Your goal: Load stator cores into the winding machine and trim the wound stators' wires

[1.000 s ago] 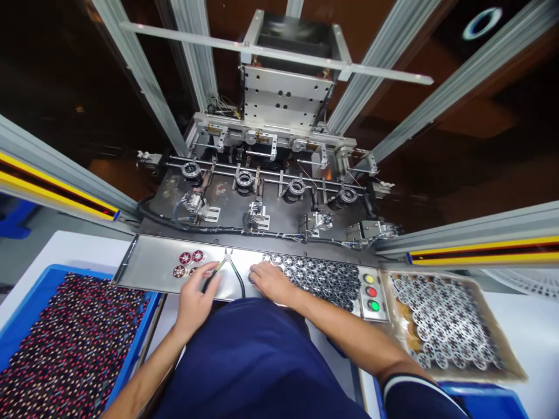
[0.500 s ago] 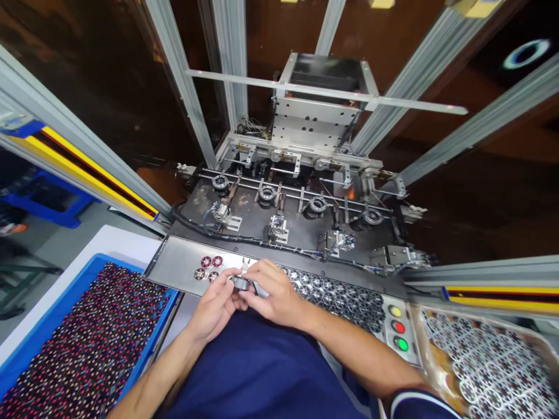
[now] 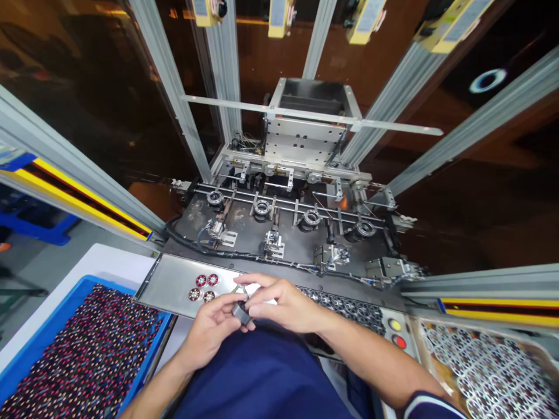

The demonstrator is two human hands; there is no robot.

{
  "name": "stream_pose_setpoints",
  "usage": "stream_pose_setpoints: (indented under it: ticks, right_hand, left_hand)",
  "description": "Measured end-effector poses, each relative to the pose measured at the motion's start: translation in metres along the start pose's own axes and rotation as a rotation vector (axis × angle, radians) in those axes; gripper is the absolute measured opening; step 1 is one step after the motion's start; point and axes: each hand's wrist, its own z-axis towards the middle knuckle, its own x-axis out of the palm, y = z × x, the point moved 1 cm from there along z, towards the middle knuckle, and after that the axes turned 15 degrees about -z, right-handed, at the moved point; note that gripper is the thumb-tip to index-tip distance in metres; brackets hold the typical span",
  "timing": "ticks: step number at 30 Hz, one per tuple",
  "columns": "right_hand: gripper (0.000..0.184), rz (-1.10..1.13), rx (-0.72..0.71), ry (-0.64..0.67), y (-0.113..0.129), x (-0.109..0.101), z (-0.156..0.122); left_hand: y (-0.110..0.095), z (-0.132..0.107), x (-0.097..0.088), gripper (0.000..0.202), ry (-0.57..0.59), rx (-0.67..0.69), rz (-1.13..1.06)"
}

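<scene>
My left hand [image 3: 213,329] and my right hand [image 3: 283,302] meet just above the near edge of a steel shelf [image 3: 170,279], both pinching a small dark round part [image 3: 241,312] between their fingertips. The tip of a pair of small cutters [image 3: 239,289] shows just behind my fingers on the shelf. To the left of my hands several red wound round parts [image 3: 203,287] lie in a cluster. A row of unwound silver-and-black round parts [image 3: 349,305] runs along the shelf to the right of my right hand.
Behind the shelf a machine bed holds several round fixtures [image 3: 262,208] on rails. A blue bin of red wound parts [image 3: 70,355] is at the lower left. A tray of silver parts [image 3: 489,372] sits at the lower right, beside yellow and red buttons [image 3: 395,333].
One second ago my left hand lay on the cutters and my right on the silver parts. Both hands then came together on the small dark part and drew it nearer to me.
</scene>
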Motion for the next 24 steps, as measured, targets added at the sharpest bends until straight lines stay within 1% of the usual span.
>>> stream_pose_setpoints:
  ticks: [4, 6, 7, 8, 9, 10, 12, 13, 14, 15, 17, 19, 20, 21, 24]
  right_hand:
    - [0.026, 0.013, -0.047, 0.237, 0.003, -0.005, 0.003]
    - [0.025, -0.007, -0.066, 0.294, 0.004, -0.007, 0.004]
    - [0.023, -0.033, -0.076, 0.304, 0.005, -0.01, 0.006]
    - [0.022, -0.073, -0.089, 0.304, 0.005, -0.016, 0.009]
    - [0.021, -0.132, -0.107, 0.288, 0.005, -0.024, 0.014]
    - [0.022, -0.217, -0.124, 0.255, 0.004, -0.035, 0.021]
    - [0.025, -0.469, -0.12, 0.144, -0.002, -0.066, 0.042]
    - [0.026, -0.616, -0.087, 0.067, -0.008, -0.084, 0.055]
    - [0.028, -0.772, -0.03, 0.015, -0.016, -0.102, 0.07]
    - [0.028, -0.834, 0.015, -0.016, -0.026, -0.119, 0.085]
    - [0.028, -0.902, 0.084, -0.038, -0.048, -0.147, 0.115]
    - [0.021, -0.952, 0.141, -0.031, -0.071, -0.165, 0.138]
    - [0.017, -0.976, 0.164, -0.022, -0.081, -0.169, 0.147]
    - [0.017, -0.999, 0.181, -0.013, -0.09, -0.172, 0.154]
    - [0.028, -1.058, 0.209, 0.02, -0.108, -0.173, 0.163]
  left_hand:
    - [-0.006, -0.002, 0.003, 0.037, 0.137, -0.069, 0.087]
    - [-0.008, -0.003, 0.0, 0.041, 0.178, -0.085, 0.183]
    - [-0.01, -0.002, -0.005, 0.043, 0.162, -0.065, 0.245]
    - [-0.011, 0.0, -0.013, 0.045, 0.111, -0.015, 0.317]
    - [-0.012, 0.003, -0.024, 0.046, 0.014, 0.067, 0.413]
    - [-0.013, 0.006, -0.039, 0.047, -0.117, 0.168, 0.517]
    - [-0.011, 0.014, -0.074, 0.046, -0.45, 0.395, 0.729]
    - [-0.008, 0.018, -0.093, 0.047, -0.578, 0.467, 0.789]
    - [-0.004, 0.021, -0.112, 0.048, -0.673, 0.513, 0.828]
    - [0.001, 0.024, -0.129, 0.048, -0.746, 0.539, 0.862]
    - [0.012, 0.028, -0.155, 0.047, -0.832, 0.555, 0.911]
    - [0.021, 0.029, -0.17, 0.047, -0.867, 0.554, 0.951]
    - [0.025, 0.029, -0.174, 0.048, -0.875, 0.552, 0.968]
    - [0.027, 0.029, -0.176, 0.049, -0.878, 0.55, 0.983]
    - [0.031, 0.029, -0.177, 0.05, -0.881, 0.541, 1.028]
